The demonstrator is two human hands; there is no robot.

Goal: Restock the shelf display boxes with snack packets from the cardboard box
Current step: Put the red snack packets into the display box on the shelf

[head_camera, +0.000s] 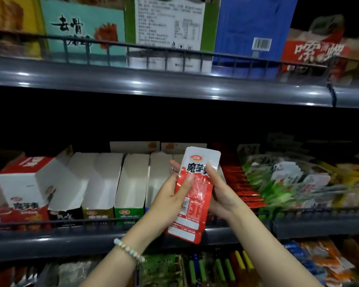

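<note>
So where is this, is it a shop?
Most likely a shop's snack aisle. Tiered metal shelves hold rows of open display boxes and piles of packaged snacks, and both hands hold a red snack packet in front of them.

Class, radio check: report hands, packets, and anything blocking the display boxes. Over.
Left hand and right hand both gripping red snack packets. Display boxes on middle shelf open, look empty. Nothing in the way.
</note>
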